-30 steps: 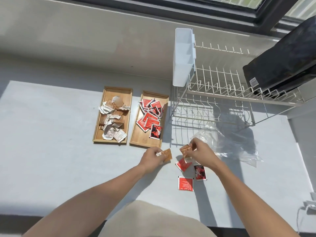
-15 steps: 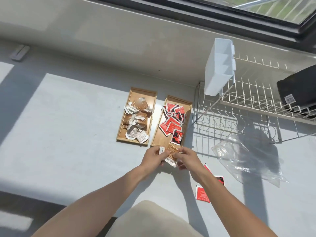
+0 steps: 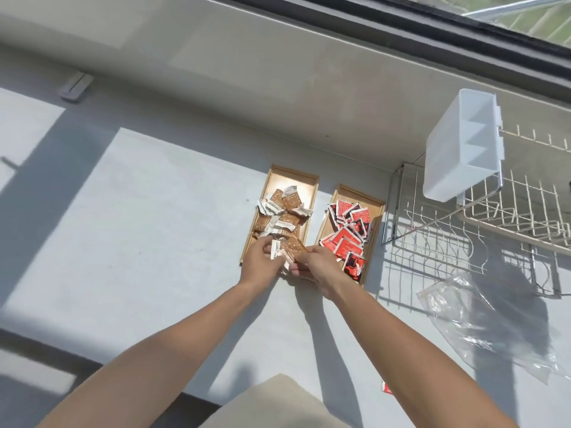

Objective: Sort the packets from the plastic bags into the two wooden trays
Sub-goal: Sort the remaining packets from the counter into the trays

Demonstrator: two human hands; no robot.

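Observation:
Two wooden trays lie side by side on the grey counter. The left tray (image 3: 309, 183) holds several brown and white packets (image 3: 279, 216); the right tray (image 3: 378, 208) holds several red packets (image 3: 347, 237). My left hand (image 3: 259, 265) and my right hand (image 3: 318, 268) meet over the near end of the left tray, both pinching a small bunch of brown packets (image 3: 290, 250). A clear plastic bag (image 3: 482, 322) lies crumpled at the right. A red packet (image 3: 386, 388) shows beside my right forearm, mostly hidden.
A white wire dish rack (image 3: 463, 230) with a white plastic caddy (image 3: 460, 146) stands right of the trays, against the wall below the window. A small grey clip (image 3: 75, 87) lies far left. Beige fabric (image 3: 272, 406) fills the bottom edge.
Both hands came together with the brown packets and carried them forward and left, from the counter near the bag to the near end of the left tray. The camera swung left.

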